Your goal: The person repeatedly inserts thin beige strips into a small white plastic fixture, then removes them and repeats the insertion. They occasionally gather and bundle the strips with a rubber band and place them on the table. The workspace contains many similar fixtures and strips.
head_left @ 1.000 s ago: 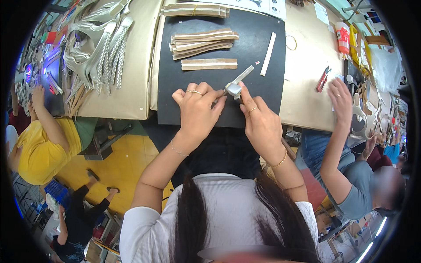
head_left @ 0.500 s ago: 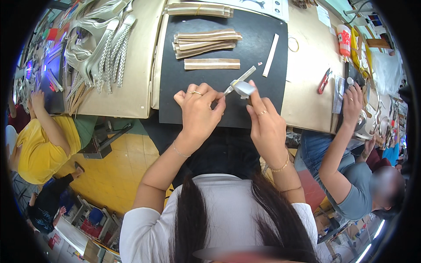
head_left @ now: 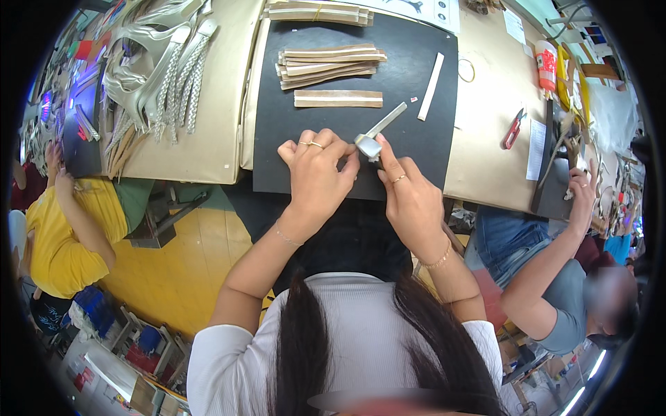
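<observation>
A narrow silver-grey strip (head_left: pixel 388 119) slants over the black mat (head_left: pixel 416 170). Its lower end meets the fingertips of my left hand (head_left: pixel 312 166), which is closed in a pinch. My right hand (head_left: pixel 415 201) grips a small, shiny silver-white piece (head_left: pixel 368 145) set across the strip near the left fingertips; its exact kind is unclear. My right index finger presses along the piece's edge. Beyond the hands lie a single brown strip (head_left: pixel 338 99) with a pale centre line and a loose stack of similar strips (head_left: pixel 329 64).
A white strip (head_left: pixel 431 87) and a tiny scrap (head_left: pixel 413 99) lie at the mat's right. Red-handled snips (head_left: pixel 514 130) and a red-and-white bottle (head_left: pixel 546 66) are farther right. Braided silver straps (head_left: pixel 182 83) cover the left table. Co-workers sit on both sides.
My right hand has moved left and slightly down, bringing the silver-white piece along the strip toward my left fingertips. The co-worker's hand on the right has moved.
</observation>
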A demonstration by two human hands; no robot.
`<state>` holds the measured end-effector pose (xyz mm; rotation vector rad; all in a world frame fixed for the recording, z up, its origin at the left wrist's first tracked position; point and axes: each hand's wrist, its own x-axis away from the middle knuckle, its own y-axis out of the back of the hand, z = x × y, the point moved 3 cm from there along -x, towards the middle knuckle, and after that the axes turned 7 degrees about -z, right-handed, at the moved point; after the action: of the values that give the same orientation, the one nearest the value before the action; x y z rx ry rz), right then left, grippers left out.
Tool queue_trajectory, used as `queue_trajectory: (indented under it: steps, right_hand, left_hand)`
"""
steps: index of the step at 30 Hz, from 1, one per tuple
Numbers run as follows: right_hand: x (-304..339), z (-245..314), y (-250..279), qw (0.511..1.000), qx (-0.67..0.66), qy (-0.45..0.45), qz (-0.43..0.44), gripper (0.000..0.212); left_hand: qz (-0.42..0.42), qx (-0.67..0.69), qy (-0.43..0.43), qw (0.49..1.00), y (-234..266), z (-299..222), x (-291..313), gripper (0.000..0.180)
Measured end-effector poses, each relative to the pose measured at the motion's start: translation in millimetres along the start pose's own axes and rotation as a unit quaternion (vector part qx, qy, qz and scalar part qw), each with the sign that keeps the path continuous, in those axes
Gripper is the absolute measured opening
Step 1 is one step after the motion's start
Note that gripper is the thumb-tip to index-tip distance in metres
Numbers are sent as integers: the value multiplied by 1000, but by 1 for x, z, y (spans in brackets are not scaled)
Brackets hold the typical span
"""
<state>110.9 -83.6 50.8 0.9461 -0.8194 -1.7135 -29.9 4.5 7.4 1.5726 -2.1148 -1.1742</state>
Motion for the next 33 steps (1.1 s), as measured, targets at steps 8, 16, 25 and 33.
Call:
queue_trajectory:
  steps: [8,16,25,33]
  right_hand:
    - [1,-6,-6,999,-2,-14,38,59]
    - [2,5,10,992,-97,20,-81,63]
    - [-1,10,7,998,-56,9,-37,61]
    - [4,10,3,996,-68,21,-50,60]
  left_hand:
    - [-28,20,-5,999,9,5,9,7]
    - [-14,12,-3,1000,10,4,9,8]
    - [-21,12,-13,1000,9,4,9,9]
    - [-30,20,-23,999,9,5,10,10]
